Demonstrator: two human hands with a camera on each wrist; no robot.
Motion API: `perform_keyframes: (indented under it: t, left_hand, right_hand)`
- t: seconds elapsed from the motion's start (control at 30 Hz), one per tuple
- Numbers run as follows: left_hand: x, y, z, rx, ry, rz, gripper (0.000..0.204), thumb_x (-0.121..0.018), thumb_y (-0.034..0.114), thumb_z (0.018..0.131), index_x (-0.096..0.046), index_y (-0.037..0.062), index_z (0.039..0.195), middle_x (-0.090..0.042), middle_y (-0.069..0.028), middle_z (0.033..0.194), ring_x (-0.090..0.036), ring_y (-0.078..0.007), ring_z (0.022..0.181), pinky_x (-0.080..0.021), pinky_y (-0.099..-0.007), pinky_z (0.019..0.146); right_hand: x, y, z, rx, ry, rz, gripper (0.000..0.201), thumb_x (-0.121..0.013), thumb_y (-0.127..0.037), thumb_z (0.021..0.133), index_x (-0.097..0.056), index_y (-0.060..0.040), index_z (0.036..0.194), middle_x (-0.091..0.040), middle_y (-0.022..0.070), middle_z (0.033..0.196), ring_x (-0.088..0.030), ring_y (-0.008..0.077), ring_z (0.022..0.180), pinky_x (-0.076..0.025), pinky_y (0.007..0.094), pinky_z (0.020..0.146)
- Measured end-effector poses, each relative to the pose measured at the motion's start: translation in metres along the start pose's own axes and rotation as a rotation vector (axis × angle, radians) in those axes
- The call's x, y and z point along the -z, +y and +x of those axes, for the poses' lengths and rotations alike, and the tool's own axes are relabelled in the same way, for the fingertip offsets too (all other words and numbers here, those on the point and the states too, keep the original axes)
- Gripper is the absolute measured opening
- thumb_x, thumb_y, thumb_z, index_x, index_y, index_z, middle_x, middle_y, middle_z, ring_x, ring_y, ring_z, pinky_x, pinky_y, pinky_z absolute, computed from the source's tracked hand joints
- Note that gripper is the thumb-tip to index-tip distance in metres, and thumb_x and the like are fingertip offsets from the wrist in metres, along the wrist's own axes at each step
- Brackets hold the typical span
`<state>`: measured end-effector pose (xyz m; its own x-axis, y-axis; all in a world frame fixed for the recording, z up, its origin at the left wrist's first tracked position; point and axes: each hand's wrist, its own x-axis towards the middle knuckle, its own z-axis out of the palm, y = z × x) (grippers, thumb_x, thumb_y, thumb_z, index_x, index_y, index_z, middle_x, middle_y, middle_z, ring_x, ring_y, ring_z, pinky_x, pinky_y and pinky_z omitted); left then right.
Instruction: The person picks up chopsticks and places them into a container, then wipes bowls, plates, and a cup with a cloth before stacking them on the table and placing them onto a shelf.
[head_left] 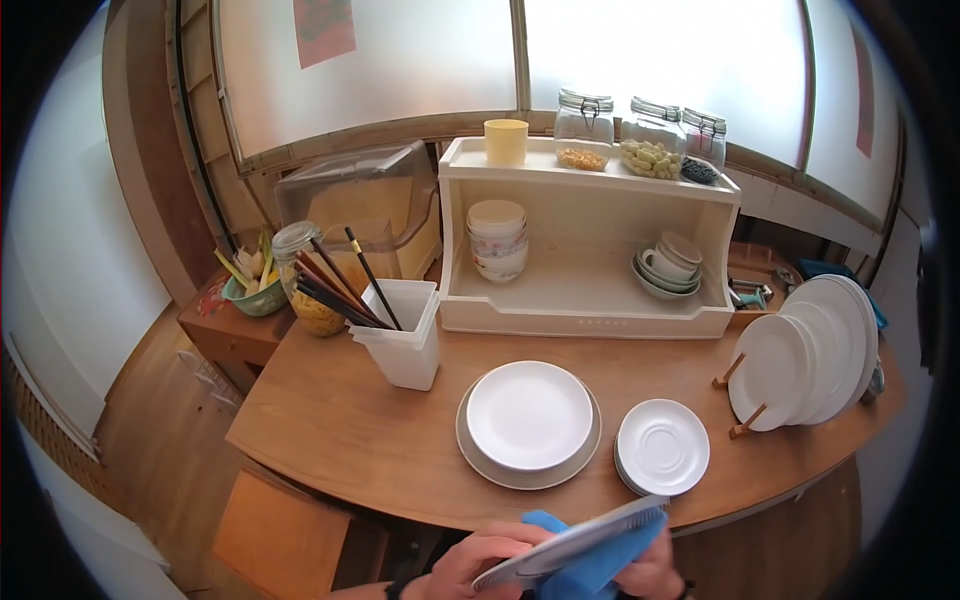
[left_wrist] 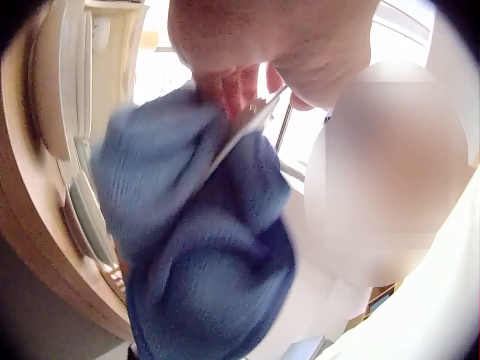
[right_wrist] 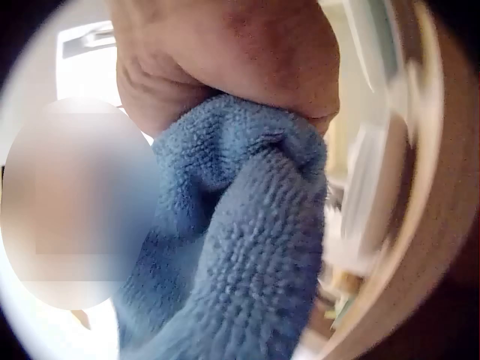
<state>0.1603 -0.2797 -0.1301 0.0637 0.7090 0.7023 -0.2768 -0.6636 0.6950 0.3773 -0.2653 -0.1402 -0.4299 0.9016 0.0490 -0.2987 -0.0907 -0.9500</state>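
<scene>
Blue cloth folds over both faces of a tilted plate, held up at the near edge of a wooden counter. The person's left hand grips the plate at its lower left edge. The right hand is closed round the cloth, pressing it against the plate's right part; the right wrist view shows the cloth's nubbly weave bunched beneath that hand.

Just beyond the hands, a white dinner plate rests upon a wider plate, and to its right sits a stack of white saucers. At the far right, large white plates stand on edge in a rack with wooden pegs. To the left, a white plastic holder carries dark chopsticks.

Along the back, a cream shelf unit shelters stacked bowls on its left and a white cup on small dishes on its right. On top stand a yellow cup and three glass jars.
</scene>
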Motion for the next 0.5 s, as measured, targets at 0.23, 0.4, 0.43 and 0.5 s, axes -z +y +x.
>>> perform_keyframes:
  t: [0.23,0.4,0.43,0.5]
  left_hand:
    - [0.023,0.004,0.013,0.083,-0.304,-0.146,0.033,-0.051,0.009,0.09,-0.059,-0.008,0.117,-0.062,-0.025,0.116,-0.06,-0.0339,0.109,-0.044,-0.0423,0.097]
    - [-0.007,-0.009,-0.022,-0.039,0.055,-0.217,0.033,-0.052,0.009,0.091,-0.056,-0.0065,0.12,-0.057,-0.0244,0.122,-0.057,-0.033,0.112,-0.042,-0.0406,0.098]
    - [-0.008,-0.015,-0.022,-0.187,0.036,-0.19,0.034,-0.052,0.01,0.091,-0.055,-0.0059,0.122,-0.055,-0.0243,0.123,-0.055,-0.0334,0.113,-0.042,-0.0403,0.099]
    - [0.003,0.013,0.0,-0.074,-0.049,-0.052,0.035,-0.052,0.01,0.092,-0.053,-0.0039,0.124,-0.054,-0.0249,0.125,-0.054,-0.0336,0.115,-0.041,-0.0413,0.099]
  right_hand:
    - [-0.009,0.031,-0.004,0.363,0.105,0.027,0.048,-0.074,-0.029,0.078,-0.063,0.0052,0.111,-0.065,0.0167,0.112,-0.064,0.0265,0.097,-0.051,0.0374,0.088]
    - [-0.026,0.046,-0.003,0.172,0.217,0.432,0.043,-0.073,-0.025,0.081,-0.063,0.0057,0.109,-0.065,0.0164,0.111,-0.065,0.0268,0.096,-0.051,0.0373,0.087]
    - [-0.027,0.042,-0.004,0.175,0.207,0.367,0.043,-0.073,-0.025,0.081,-0.063,0.0057,0.11,-0.065,0.0162,0.111,-0.065,0.0269,0.096,-0.051,0.0371,0.086]
    - [-0.027,0.03,-0.003,0.184,0.177,0.228,0.044,-0.073,-0.024,0.081,-0.062,0.0058,0.111,-0.065,0.0158,0.111,-0.065,0.0271,0.096,-0.051,0.0369,0.086]
